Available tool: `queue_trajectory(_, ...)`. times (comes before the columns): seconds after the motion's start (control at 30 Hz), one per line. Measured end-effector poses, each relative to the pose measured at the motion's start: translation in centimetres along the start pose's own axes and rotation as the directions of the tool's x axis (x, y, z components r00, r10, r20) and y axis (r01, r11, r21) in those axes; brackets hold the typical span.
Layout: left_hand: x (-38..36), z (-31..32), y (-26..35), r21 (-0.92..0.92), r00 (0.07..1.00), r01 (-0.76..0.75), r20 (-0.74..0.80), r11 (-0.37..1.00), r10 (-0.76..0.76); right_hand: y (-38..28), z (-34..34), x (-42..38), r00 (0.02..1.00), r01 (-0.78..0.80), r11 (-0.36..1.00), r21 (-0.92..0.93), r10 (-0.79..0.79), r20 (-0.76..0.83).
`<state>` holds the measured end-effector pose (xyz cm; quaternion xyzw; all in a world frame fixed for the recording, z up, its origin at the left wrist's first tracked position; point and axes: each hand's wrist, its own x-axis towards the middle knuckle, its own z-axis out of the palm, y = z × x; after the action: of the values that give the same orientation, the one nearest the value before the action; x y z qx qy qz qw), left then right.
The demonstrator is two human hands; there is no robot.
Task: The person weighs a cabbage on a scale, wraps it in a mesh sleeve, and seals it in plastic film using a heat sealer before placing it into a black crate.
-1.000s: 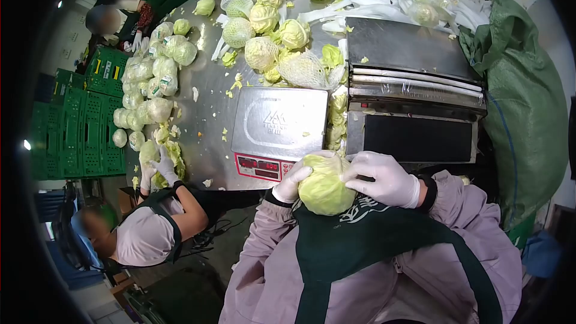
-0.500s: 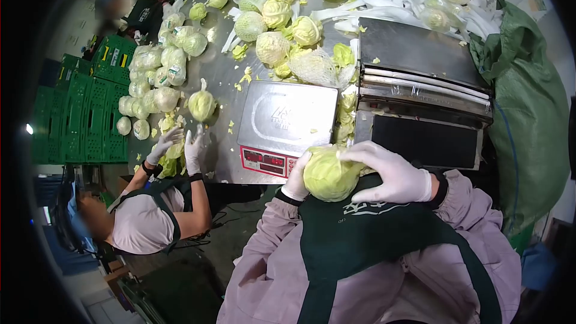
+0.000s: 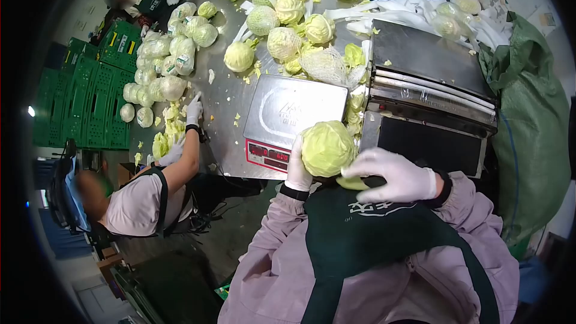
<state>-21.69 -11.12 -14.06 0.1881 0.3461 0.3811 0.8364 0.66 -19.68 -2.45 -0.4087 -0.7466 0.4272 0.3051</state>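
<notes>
Gloved left hand (image 3: pixel 298 171) cupping the cabbage (image 3: pixel 327 147) from its 9 o'clock side, grip closed on the head, fingers wrapped up along its flank. Cabbage raised in front of the chest, over the near edge of the steel worktop (image 3: pixel 225 93), just at 4 o'clock of the scale (image 3: pixel 297 111) and overlapping its front corner in the view. Gloved right hand (image 3: pixel 393 174) at 4 o'clock of the cabbage, grip narrow, fingertips pinching a loose outer leaf (image 3: pixel 353 183) that hangs below the head; whether the leaf is fully detached cannot be told. Red display of the scale visible just at 8 o'clock of the cabbage. Wrapping machine (image 3: pixel 429 96) at 2 o'clock, with a green sack (image 3: pixel 528 126) beyond it at 3 o'clock. Heap of netted cabbages (image 3: pixel 294 30) at 12 o'clock on the worktop, wrapped heads (image 3: pixel 162 66) farther out at 10 o'clock. Co-worker's gloved hand (image 3: pixel 193 110) flat on the worktop at 9 o'clock, well apart from the held cabbage. Green crates (image 3: pixel 84 102) stacked beyond the worktop at far 9 o'clock.
</notes>
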Motion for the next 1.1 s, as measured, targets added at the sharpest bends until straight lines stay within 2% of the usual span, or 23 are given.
queue_trajectory(0.03,0.0,0.1,-0.1,0.0,1.0,0.0,0.001,1.0,0.0,-0.1,0.4,0.6,0.994,-0.064,0.997,-0.033,0.061,-0.092)
queue_trajectory(0.07,0.0,0.2,-0.2,0.046,0.997,-0.068,0.025,0.997,0.067,-0.3,0.9,1.3,0.975,-0.091,0.993,-0.071,0.074,-0.21)
queue_trajectory(0.13,-0.1,0.5,-0.4,0.09,0.99,-0.135,0.058,0.987,0.13,-0.8,1.8,2.6,0.922,-0.128,0.976,-0.177,0.051,-0.384)
queue_trajectory(0.23,-0.5,1.1,-0.3,0.191,0.978,-0.208,0.054,0.959,0.201,-0.1,2.5,2.8,0.921,-0.223,0.944,-0.244,0.121,-0.371)
queue_trajectory(0.3,-0.6,1.4,-0.3,0.218,0.97,-0.242,0.023,0.945,0.243,0.2,2.7,2.8,0.925,-0.179,0.953,-0.244,0.079,-0.37)
queue_trajectory(0.37,-0.4,0.9,-0.6,0.186,0.976,-0.217,0.014,0.958,0.218,0.2,2.6,2.8,0.928,-0.134,0.96,-0.244,0.035,-0.371)
queue_trajectory(0.43,-0.5,1.0,-0.4,0.155,0.981,-0.192,0.004,0.969,0.194,-0.2,2.1,2.8,0.951,0.007,0.958,-0.287,-0.095,-0.295)
queue_trajectory(0.5,-0.8,1.8,0.2,-0.072,0.999,-0.042,0.014,0.997,0.043,-0.2,1.9,1.8,0.983,0.042,0.983,-0.179,-0.073,-0.17)
queue_trajectory(0.53,-1.1,1.7,0.4,-0.105,1.0,0.004,-0.009,0.994,-0.005,-0.1,1.4,1.0,1.0,0.024,0.996,-0.088,-0.024,-0.005)
queue_trajectory(0.57,-1.2,1.6,0.7,-0.106,1.0,0.003,-0.008,0.994,-0.004,0.3,1.1,0.4,0.994,0.009,0.999,0.031,-0.012,0.105)
queue_trajectory(0.6,-1.2,1.5,0.9,-0.184,1.0,0.003,0.014,0.983,-0.001,0.8,0.8,-0.3,0.988,-0.049,0.999,0.015,0.046,0.148)
queue_trajectory(0.63,-1.3,1.4,1.0,-0.262,0.999,0.005,0.035,0.965,0.004,1.4,0.5,-1.0,0.976,-0.106,0.994,-0.003,0.105,0.189)
queue_trajectory(0.7,-1.3,1.3,1.2,-0.272,0.999,-0.025,0.014,0.962,0.03,2.3,0.0,-1.9,0.962,-0.19,0.939,-0.286,0.237,0.139)
queue_trajectory(0.73,-1.5,1.3,1.3,-0.275,0.998,-0.062,-0.012,0.96,0.061,2.9,0.0,-1.8,0.967,-0.161,0.879,-0.449,0.232,0.106)
queue_trajectory(0.77,-1.6,1.3,1.4,-0.275,0.995,-0.098,-0.037,0.957,0.091,3.3,0.6,-1.5,0.967,-0.161,0.88,-0.447,0.231,0.105)
queue_trajectory(0.8,-1.7,1.4,1.6,-0.264,0.996,-0.092,-0.024,0.96,0.089,3.5,1.4,-0.8,0.963,-0.27,0.944,-0.189,0.264,-0.059)
queue_trajectory(0.83,-1.7,1.5,1.5,-0.261,0.996,-0.088,-0.021,0.961,0.086,3.3,2.1,-0.1,0.92,-0.319,0.943,0.095,0.332,-0.207)
queue_trajectory(0.87,-1.7,1.6,1.4,-0.251,0.994,-0.106,-0.029,0.962,0.102,1.7,1.7,1.0,0.856,-0.453,0.841,0.296,0.504,-0.119)
queue_trajectory(0.9,-1.8,1.7,1.3,-0.24,0.992,-0.124,-0.037,0.963,0.118,1.7,2.3,1.6,0.854,-0.453,0.84,0.298,0.505,-0.125)
queue_trajectory(0.97,-2.2,2.4,1.0,-0.158,0.989,-0.148,-0.031,0.976,0.144,1.7,3.2,2.8,0.858,-0.333,0.78,0.53,0.484,-0.174)
queue_trajectory(1.0,-2.5,2.7,0.9,-0.079,0.984,-0.177,-0.027,0.981,0.175,1.5,2.8,3.1,0.86,-0.37,0.641,0.673,0.511,-0.014)
queue_trajectory(1.03,-2.6,2.9,1.0,-0.078,0.984,-0.175,-0.025,0.981,0.174,1.8,3.2,3.0,0.859,-0.368,0.641,0.673,0.512,-0.017)
queue_trajectory(1.1,-2.9,2.9,1.3,0.014,0.976,-0.214,0.038,0.977,0.214,2.6,4.3,2.7,0.915,-0.086,0.669,0.739,0.347,-0.207)
